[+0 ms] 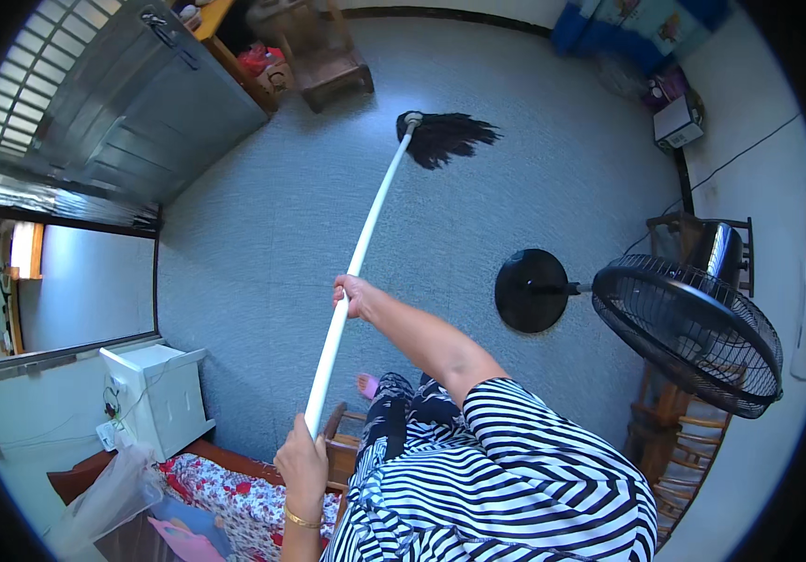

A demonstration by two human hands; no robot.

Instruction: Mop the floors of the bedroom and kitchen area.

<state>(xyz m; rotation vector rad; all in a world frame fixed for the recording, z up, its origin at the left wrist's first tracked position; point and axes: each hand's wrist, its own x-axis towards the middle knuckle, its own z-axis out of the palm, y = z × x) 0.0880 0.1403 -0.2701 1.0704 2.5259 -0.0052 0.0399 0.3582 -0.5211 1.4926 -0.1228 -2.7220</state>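
A mop with a long white pole (373, 211) slants away from me across the grey floor. Its dark, stringy head (445, 136) lies fanned out toward the right at the far end. Partway down the pole, my right hand (354, 295) is wrapped round it, with that arm stretched forward from a striped sleeve. Nearer my body, my left hand (302, 461) grips the pole's upper end, and a gold-coloured bracelet circles that wrist. The left fingers are partly hidden behind the pole.
To my right stands a black floor fan (688, 328) on a round base (531, 290). A wooden chair (323, 66) is beyond the mop, left of its head. A metal door (131, 122) stands far left, a white cabinet (161, 398) near left, and a flowered bed (244, 501) lies close by.
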